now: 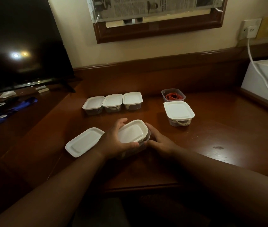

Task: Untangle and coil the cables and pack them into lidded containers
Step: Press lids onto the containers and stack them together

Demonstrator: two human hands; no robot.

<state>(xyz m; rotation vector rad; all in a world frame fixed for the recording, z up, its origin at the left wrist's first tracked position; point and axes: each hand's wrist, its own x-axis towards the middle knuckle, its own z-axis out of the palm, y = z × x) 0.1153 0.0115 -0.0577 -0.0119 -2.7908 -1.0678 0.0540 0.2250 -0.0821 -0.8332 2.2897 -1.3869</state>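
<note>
A clear container with a white lid (132, 133) sits tilted between my hands near the desk's front, a dark cable showing through its wall. My left hand (115, 141) grips its left side, thumb along the near edge. My right hand (157, 140) holds its right end with curled fingers. A loose white lid (84, 142) lies flat just left of my left hand. An open container with a coiled red cable (173, 95) stands at the back right. In front of it is a lidded container (178, 113) holding a pale cable.
Three lidded containers (113, 103) stand in a row at the back centre of the wooden desk (212, 136). A dark TV screen (20, 46) fills the left. A white appliance (264, 82) with a white power cord (259, 72) is at the right.
</note>
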